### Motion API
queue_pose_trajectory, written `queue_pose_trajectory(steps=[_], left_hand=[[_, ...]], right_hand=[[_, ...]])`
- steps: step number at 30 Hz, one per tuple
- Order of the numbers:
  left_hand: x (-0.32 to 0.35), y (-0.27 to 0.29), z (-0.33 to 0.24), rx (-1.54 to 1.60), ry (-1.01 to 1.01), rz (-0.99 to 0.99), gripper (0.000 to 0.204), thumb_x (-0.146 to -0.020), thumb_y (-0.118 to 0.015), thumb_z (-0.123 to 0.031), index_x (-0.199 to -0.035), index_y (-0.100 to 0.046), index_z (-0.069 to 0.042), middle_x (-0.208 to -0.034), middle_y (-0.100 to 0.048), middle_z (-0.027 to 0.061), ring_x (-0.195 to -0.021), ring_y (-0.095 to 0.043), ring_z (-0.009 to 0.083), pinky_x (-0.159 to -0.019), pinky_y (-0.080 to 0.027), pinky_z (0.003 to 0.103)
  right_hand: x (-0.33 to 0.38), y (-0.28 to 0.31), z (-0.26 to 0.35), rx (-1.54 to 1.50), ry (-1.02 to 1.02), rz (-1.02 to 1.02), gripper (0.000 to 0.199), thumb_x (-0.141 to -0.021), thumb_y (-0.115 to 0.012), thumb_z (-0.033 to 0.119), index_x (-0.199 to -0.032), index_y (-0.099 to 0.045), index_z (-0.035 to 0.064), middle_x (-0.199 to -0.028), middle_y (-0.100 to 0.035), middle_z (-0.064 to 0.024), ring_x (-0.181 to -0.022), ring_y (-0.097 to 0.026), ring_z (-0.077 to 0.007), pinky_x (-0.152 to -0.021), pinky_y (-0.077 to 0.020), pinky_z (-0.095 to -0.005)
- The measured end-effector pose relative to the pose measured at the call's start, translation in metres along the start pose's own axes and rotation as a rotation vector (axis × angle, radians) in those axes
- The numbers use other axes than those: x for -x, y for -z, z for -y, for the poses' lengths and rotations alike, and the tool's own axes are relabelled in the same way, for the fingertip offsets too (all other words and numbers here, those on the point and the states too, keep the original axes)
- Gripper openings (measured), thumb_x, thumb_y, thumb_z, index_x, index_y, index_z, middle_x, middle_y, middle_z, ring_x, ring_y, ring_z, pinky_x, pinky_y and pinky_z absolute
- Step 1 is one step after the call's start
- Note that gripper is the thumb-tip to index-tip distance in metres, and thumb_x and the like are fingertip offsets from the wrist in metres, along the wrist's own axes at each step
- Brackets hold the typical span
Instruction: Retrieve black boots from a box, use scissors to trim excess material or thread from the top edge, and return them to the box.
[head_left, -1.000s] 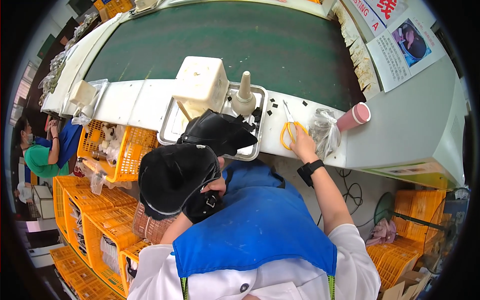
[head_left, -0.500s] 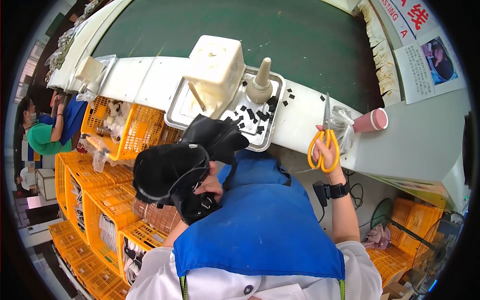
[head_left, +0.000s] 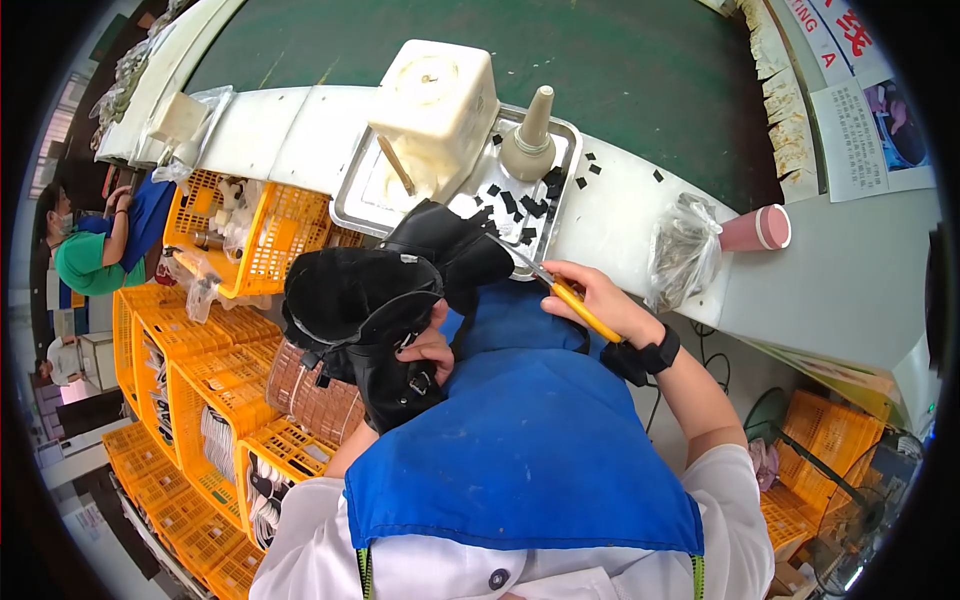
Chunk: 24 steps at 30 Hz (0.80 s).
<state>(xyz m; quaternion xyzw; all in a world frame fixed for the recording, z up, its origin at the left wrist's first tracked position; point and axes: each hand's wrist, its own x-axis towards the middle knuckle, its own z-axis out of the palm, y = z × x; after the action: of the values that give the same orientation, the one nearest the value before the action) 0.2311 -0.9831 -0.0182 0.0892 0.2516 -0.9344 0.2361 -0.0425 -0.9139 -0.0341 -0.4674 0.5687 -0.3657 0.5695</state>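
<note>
Black leather boot uppers with a buckled strap [head_left: 350,285] are gripped in my left hand [head_left: 430,350], in front of my blue apron. Their far folded part [head_left: 450,245] reaches over the near edge of a metal tray [head_left: 574,155]. My right hand [head_left: 605,300] is closed on scissors [head_left: 582,308] with yellow handles. The blades point left, toward the folded part of the uppers; I cannot tell whether the tips touch it. Small black pieces [head_left: 533,208] lie scattered in the tray.
A cream block-shaped container [head_left: 435,100] with a stick [head_left: 396,165] and a nozzled bottle [head_left: 528,150] stand in the tray. Right of it are a plastic bag [head_left: 684,250] and a pink roll [head_left: 755,230]. Yellow crates [head_left: 215,385] stack at left, near a person in green [head_left: 90,262].
My right hand has swung the scissors left and down, from upright beside the bag to near the uppers. My left hand has shifted slightly right with the uppers.
</note>
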Motion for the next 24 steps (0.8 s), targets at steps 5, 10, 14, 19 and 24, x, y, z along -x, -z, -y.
queue_pose_trajectory(steps=[5,10,14,19,24], left_hand=[[-0.002,0.004,-0.002,-0.008,0.005,-0.004,0.045,-0.084,-0.059,-0.023,-0.118,-0.045,0.002,-0.099,-0.059,0.0026,-0.053,-0.047,0.0029,-0.066,-0.039,0.021],[-0.004,0.004,-0.002,-0.023,0.041,0.015,0.045,-0.085,-0.057,-0.023,-0.118,-0.045,0.005,-0.079,-0.056,-0.0007,-0.052,-0.047,0.0031,-0.066,-0.039,0.021],[-0.005,-0.001,-0.001,-0.023,0.042,-0.015,0.046,-0.085,-0.056,-0.023,-0.117,-0.045,0.008,-0.058,-0.045,-0.0049,-0.050,-0.046,0.0032,-0.066,-0.039,0.020],[-0.005,-0.003,0.000,-0.029,0.026,-0.040,0.046,-0.086,-0.056,-0.023,-0.117,-0.044,0.009,-0.057,-0.043,-0.0045,-0.050,-0.045,0.0031,-0.065,-0.038,0.020],[-0.005,-0.003,0.000,-0.008,0.057,-0.009,0.046,-0.086,-0.056,-0.022,-0.117,-0.044,0.009,-0.057,-0.041,-0.0037,-0.050,-0.044,0.0031,-0.065,-0.037,0.020]], right_hand=[[-0.010,0.001,0.003,0.031,0.051,0.016,0.050,-0.080,-0.070,0.023,-0.118,-0.051,-0.0033,-0.094,-0.056,-0.0038,-0.087,-0.049,-0.0099,-0.080,-0.0422,-0.0238],[-0.015,-0.002,-0.004,-0.112,0.061,0.054,0.048,-0.081,-0.070,0.021,-0.118,-0.052,-0.0032,-0.089,-0.055,-0.0018,-0.082,-0.048,-0.0074,-0.075,-0.0420,-0.0217],[-0.013,0.002,0.003,-0.118,0.009,0.081,0.046,-0.081,-0.069,0.019,-0.117,-0.052,-0.0027,-0.087,-0.056,-0.0008,-0.081,-0.048,-0.0065,-0.074,-0.0421,-0.0214],[-0.006,0.003,0.011,-0.121,0.051,0.108,0.041,-0.083,-0.067,0.015,-0.117,-0.054,-0.0016,-0.092,-0.057,0.0007,-0.084,-0.048,-0.0049,-0.077,-0.0414,-0.0198],[-0.006,-0.006,0.004,-0.193,0.090,0.104,0.036,-0.086,-0.061,0.017,-0.117,-0.054,0.0020,-0.078,-0.045,0.0048,-0.071,-0.038,-0.0035,-0.064,-0.0353,-0.0180]])
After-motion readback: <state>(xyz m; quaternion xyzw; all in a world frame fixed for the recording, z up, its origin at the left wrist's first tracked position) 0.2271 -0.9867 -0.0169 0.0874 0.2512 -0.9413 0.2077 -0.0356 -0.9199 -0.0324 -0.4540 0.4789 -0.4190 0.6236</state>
